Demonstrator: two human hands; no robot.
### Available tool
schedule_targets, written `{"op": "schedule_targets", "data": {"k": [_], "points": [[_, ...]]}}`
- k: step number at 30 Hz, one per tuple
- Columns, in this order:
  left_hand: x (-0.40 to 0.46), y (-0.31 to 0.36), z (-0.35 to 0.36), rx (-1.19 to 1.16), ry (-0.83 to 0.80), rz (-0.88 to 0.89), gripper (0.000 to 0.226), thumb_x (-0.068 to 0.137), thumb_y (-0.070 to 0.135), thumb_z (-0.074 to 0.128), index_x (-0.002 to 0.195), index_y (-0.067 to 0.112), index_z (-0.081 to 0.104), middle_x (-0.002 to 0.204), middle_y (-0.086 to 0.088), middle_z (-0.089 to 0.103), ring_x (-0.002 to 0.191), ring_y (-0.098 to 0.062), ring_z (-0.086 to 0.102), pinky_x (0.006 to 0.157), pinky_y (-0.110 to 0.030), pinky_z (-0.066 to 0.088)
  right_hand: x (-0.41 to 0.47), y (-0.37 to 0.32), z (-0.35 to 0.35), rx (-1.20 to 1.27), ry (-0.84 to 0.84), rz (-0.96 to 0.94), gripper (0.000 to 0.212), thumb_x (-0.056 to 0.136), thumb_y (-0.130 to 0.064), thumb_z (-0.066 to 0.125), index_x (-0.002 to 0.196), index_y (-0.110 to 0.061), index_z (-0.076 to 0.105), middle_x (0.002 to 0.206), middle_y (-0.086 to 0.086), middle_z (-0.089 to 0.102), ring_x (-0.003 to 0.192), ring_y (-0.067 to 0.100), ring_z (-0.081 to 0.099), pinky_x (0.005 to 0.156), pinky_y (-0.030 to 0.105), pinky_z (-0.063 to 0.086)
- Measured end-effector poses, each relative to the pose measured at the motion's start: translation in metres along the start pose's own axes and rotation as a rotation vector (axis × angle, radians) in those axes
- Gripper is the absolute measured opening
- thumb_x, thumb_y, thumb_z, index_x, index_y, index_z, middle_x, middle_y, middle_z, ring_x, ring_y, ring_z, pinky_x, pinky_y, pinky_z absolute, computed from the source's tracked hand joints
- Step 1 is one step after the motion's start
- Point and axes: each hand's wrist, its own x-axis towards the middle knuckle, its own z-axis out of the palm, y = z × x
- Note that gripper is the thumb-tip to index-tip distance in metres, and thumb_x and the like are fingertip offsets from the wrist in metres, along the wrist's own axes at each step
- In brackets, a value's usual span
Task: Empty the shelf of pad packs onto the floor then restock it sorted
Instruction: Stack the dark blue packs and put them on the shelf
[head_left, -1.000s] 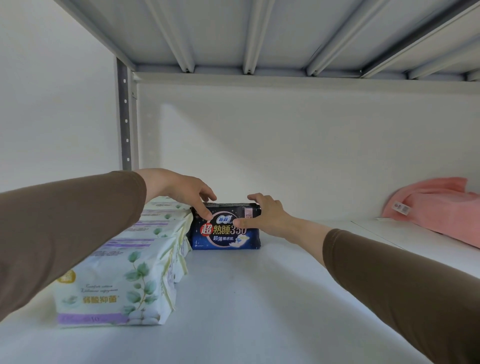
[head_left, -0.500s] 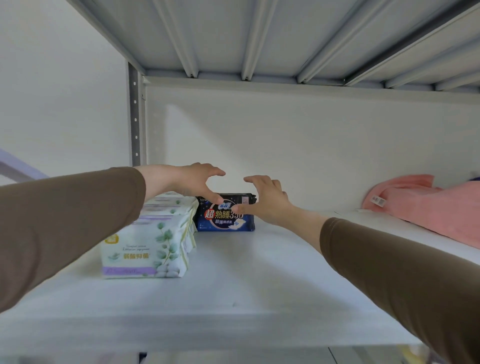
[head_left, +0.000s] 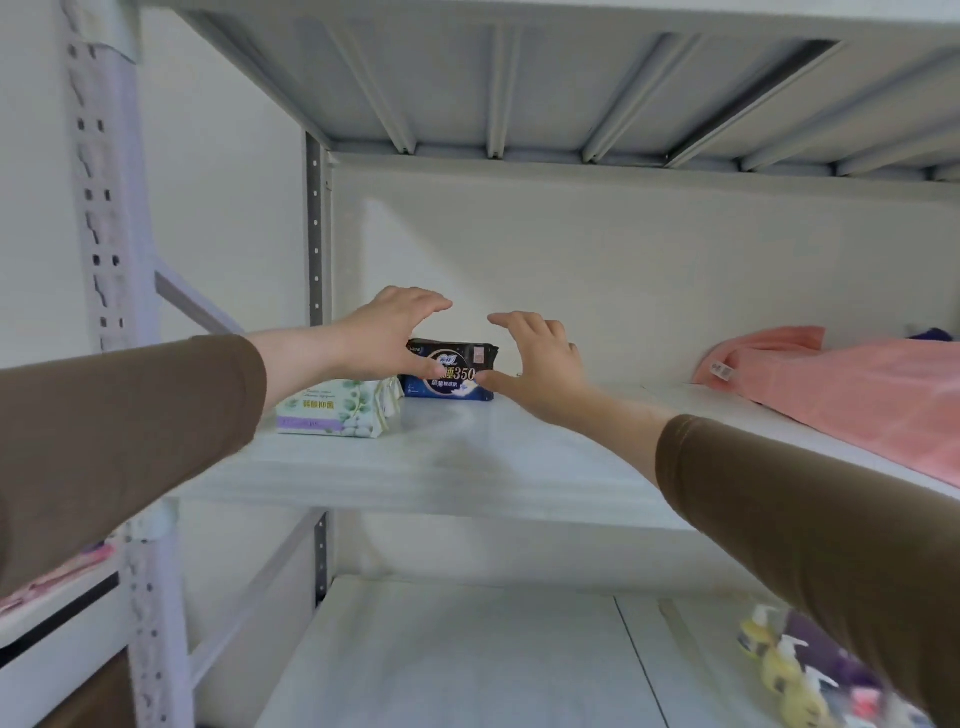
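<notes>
Nearest me, both brown sleeves stretch forward over the shelf (head_left: 467, 467), because the packs sit deep at its back left corner. My left hand (head_left: 387, 338) and right hand (head_left: 540, 358) hang in front of the dark blue pad pack (head_left: 451, 376), fingers spread wide and gently arched, thumbs low. I cannot tell whether the thumbs touch it; neither hand grips anything. The dark pack stands on edge against the back wall, label outward, so I judge it placed for display. Just left of it the white pad packs (head_left: 332, 410) lie in a row running back, one kind together. Far right lies a pink towel (head_left: 852, 384).
</notes>
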Motion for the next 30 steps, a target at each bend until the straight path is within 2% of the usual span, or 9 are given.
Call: {"op": "schedule_targets", "data": {"k": [7,9,15,18,23,30], "points": [[-0.088,0.050,0.015,-0.028,0.108,0.025,0.091,0.079,0.045,0.077,0.153,0.023,0.028,0.158,0.004,0.028,0.145,-0.017,0.016,0.117,-0.031,0.016,-0.077,-0.020,-0.029,0.022,0.021,-0.082,0.065,0.088,-0.046,0.063,0.146,-0.032,0.036,0.145,-0.010,0.041,0.131,0.018,0.036,0.103,0.038,0.031],[-0.112,0.056,0.022,-0.036,0.112,0.022,0.093,0.079,0.045,0.077,0.154,0.025,0.025,0.159,0.005,0.024,0.147,-0.015,0.014,0.120,-0.032,0.014,-0.100,-0.028,-0.029,-0.015,0.025,-0.110,0.064,0.089,-0.049,0.060,0.145,-0.031,0.035,0.145,-0.010,0.041,0.132,0.018,0.036,0.104,0.039,0.032],[-0.181,0.054,0.046,-0.052,0.110,-0.005,0.095,0.081,0.050,0.073,0.156,0.028,0.019,0.162,0.010,0.016,0.149,-0.009,0.005,0.115,-0.023,0.004,-0.159,-0.058,-0.016,-0.077,0.034,-0.198,0.060,0.090,-0.048,0.059,0.142,-0.025,0.040,0.143,-0.008,0.044,0.127,0.019,0.038,0.102,0.038,0.036],[-0.220,0.044,0.067,-0.057,0.092,-0.015,0.096,0.081,0.051,0.073,0.156,0.026,0.018,0.162,0.009,0.015,0.149,-0.009,0.005,0.115,-0.021,0.001,-0.190,-0.076,0.005,-0.076,-0.007,-0.190,0.060,0.090,-0.048,0.060,0.142,-0.023,0.041,0.142,-0.006,0.046,0.126,0.021,0.039,0.100,0.038,0.037],[-0.293,0.014,0.119,-0.103,0.039,-0.007,0.095,0.080,0.051,0.074,0.154,0.022,0.024,0.160,0.005,0.023,0.148,-0.014,0.013,0.117,-0.022,0.004,-0.254,-0.106,0.065,-0.054,-0.098,-0.130,0.056,0.092,-0.044,0.059,0.140,-0.022,0.043,0.141,-0.005,0.047,0.124,0.021,0.041,0.101,0.039,0.038],[-0.419,-0.016,0.229,-0.207,-0.196,-0.030,0.094,0.083,0.051,0.069,0.156,0.023,0.018,0.161,0.007,0.018,0.149,-0.013,0.010,0.121,-0.029,0.006,-0.385,-0.135,0.170,-0.018,-0.284,0.046,0.051,0.093,-0.045,0.057,0.138,-0.023,0.044,0.139,-0.004,0.048,0.123,0.023,0.042,0.099,0.040,0.037]]}}
